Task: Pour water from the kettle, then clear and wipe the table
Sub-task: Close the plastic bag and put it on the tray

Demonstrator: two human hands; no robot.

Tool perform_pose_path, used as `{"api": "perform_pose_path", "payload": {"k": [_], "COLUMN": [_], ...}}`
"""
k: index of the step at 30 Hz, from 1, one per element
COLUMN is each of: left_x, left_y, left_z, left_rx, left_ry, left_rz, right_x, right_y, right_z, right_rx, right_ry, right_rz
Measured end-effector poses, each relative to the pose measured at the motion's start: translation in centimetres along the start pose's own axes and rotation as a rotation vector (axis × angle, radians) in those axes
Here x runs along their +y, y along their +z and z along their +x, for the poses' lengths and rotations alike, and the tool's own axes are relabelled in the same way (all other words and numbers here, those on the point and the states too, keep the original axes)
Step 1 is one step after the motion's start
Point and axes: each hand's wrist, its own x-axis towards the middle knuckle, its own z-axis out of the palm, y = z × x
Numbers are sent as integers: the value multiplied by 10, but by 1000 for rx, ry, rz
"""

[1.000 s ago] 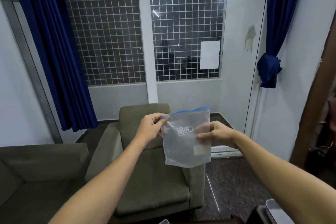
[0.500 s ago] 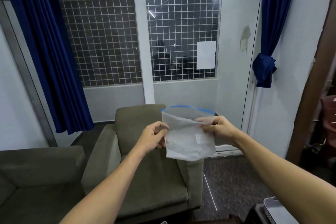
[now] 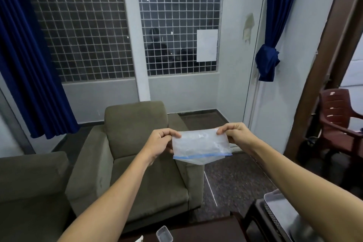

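The clearing part of the task seems to be in hand, not the pouring. No kettle shows anywhere, and both hands are busy with a zip bag (image 3: pixel 198 144) held up in the air in front of the armchair (image 3: pixel 135 124), well above the table (image 3: pixel 206 230). Only a dark strip of the table shows, at the bottom edge. The left hand (image 3: pixel 159 143) pinches one upper corner of the bag between thumb and curled fingers, and the right hand (image 3: pixel 234 133) pinches the other, so the bag hangs stretched between them. It hangs upside down: the blue zip strip (image 3: pixel 200 156) runs along its lower side and a loose fold of film sags beneath. Whether the zip is sealed I cannot tell.

The bag is thin, cloudy-clear plastic film, limp, crinkled and roughly rectangular. It looks empty, though blur leaves that unsure. It should handle as a light, slippery thing that keeps no shape of its own. On the table stands a small hard-walled clear container (image 3: pixel 164 234) with rounded corners. To the right is a pale perforated basket (image 3: pixel 275 209).

The next move likely calls for flattening or folding the bag and bringing it down to a place off the table. One hand would have to take the whole bag so the other is free for the container. No cloth for wiping is in view
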Motion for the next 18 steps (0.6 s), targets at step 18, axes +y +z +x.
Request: {"api": "perform_pose_path", "payload": {"k": [18], "left_x": [-79], "left_y": [289], "left_z": [84], "left_rx": [-6], "left_ry": [-11], "left_rz": [255], "right_x": [125], "right_y": [-212], "right_z": [-7], "right_rx": [168], "right_ry": [75], "right_rz": [-730]}}
